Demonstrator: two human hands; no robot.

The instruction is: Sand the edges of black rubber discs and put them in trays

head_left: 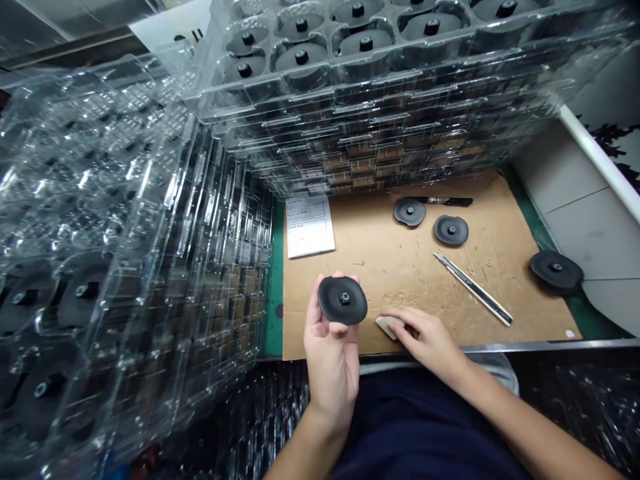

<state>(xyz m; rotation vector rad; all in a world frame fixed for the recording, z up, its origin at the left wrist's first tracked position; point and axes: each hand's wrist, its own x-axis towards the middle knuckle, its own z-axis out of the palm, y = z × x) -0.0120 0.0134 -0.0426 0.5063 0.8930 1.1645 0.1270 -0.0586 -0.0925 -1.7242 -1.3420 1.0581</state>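
Observation:
My left hand (333,353) grips a black rounded plastic disc (356,308) by its edges, with the small hub at its middle facing up. To its right, my right hand (420,333) is closed on a small whitish block (386,326), its kind unclear, low over the cardboard sheet (360,273). Two similar discs lie farther back: one disc (409,212) beside a black pen (453,201), the other disc (451,231) just to its right. Slanting across the cardboard to the right of my right hand is a box cutter (473,288).
Clear plastic trays (380,100) holding more black discs are stacked high at the back. Another tray stack (165,280) rises on the left. A printed paper (310,227) lies at the cardboard's back left. One black disc (556,268) sits at the right edge, near a grey panel.

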